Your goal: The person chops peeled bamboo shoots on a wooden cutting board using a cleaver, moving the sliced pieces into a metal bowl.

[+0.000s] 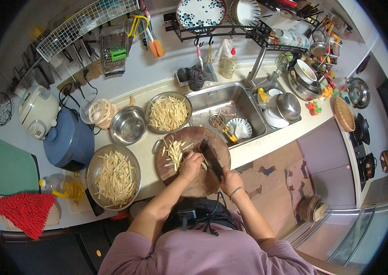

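My right hand [232, 181] grips the handle of a dark-bladed cleaver [211, 158] over a round wooden chopping board [211, 185]. Just left of the blade, my left hand [191, 167] rests with bent fingers on pale vegetable slices [203, 165], which it mostly covers. Cut pale vegetable strips [175, 151] lie in a loose pile at the board's left side. A large steel bowl [90, 172] of similar strips stands further left. Behind the board, another steel bowl [189, 113] is also full of strips.
An empty steel bowl [128, 125] sits between the filled ones. The sink [201, 111] behind the board holds a striped bowl [240, 129] and scraps. An oil bottle [72, 189], a blue pot [70, 141] and a red chenille cloth [25, 211] are at left.
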`<state>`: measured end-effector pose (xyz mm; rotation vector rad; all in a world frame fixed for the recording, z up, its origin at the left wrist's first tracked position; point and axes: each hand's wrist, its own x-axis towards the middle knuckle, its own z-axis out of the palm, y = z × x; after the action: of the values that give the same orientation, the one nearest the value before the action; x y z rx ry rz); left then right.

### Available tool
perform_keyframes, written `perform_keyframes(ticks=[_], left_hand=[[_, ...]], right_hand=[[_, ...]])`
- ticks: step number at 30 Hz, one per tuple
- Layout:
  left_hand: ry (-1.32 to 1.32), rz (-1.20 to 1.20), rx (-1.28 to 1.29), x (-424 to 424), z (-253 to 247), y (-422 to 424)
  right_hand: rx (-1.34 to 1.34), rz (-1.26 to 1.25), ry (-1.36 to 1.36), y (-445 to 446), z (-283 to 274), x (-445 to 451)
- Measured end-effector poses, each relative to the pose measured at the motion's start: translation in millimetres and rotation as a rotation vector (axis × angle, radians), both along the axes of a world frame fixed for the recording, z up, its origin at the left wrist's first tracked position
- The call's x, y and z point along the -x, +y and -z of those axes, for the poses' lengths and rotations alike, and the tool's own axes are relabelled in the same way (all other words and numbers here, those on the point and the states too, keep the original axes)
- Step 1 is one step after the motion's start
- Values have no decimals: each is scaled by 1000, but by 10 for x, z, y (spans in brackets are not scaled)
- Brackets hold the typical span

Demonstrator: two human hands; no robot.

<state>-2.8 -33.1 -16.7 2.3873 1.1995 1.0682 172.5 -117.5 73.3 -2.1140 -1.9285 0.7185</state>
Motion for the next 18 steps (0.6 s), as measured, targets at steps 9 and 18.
perform_keyframes(ticks=[9, 18], left_hand=[[111, 3, 0, 11, -27, -17], [-99, -9, 143, 10, -49, 12]], right_hand=[[184, 17, -105, 42, -21, 247], [-191, -36, 77, 154, 264, 22]])
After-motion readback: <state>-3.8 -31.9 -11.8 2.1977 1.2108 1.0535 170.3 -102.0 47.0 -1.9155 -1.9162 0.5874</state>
